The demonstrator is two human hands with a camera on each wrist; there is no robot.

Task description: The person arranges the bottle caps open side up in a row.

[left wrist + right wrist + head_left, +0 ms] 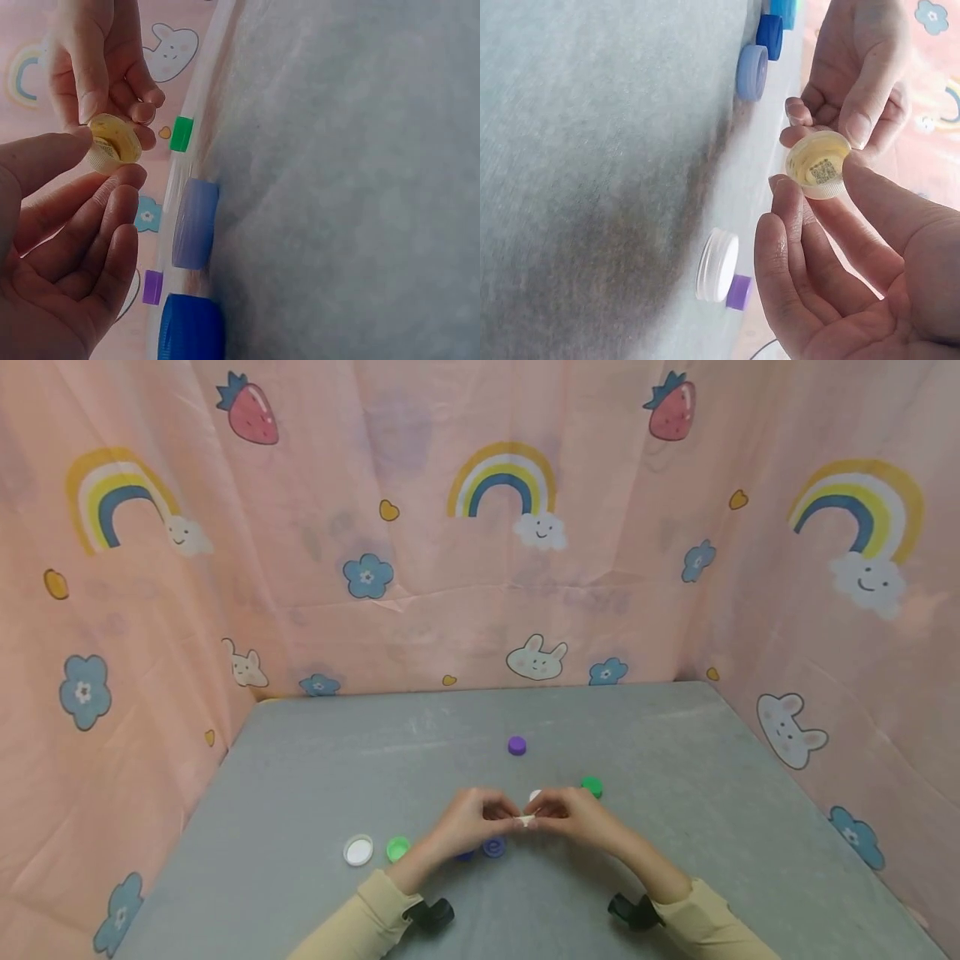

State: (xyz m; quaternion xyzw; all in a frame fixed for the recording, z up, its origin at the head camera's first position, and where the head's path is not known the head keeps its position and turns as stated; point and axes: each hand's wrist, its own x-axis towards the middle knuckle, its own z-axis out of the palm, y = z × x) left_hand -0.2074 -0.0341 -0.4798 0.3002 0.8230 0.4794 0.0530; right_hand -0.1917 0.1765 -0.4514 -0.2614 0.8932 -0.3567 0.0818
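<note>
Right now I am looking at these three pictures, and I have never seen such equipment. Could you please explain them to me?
There is no machine here: a person works with bare hands, the left hand and the right hand. The wide picture comes from a camera on the head; the two closer ones come from cameras worn on the wrists. On the grey table lie small round caps: a purple cap, green caps, white caps and blue caps. Both hands pinch one pale yellow cap between them.
</note>
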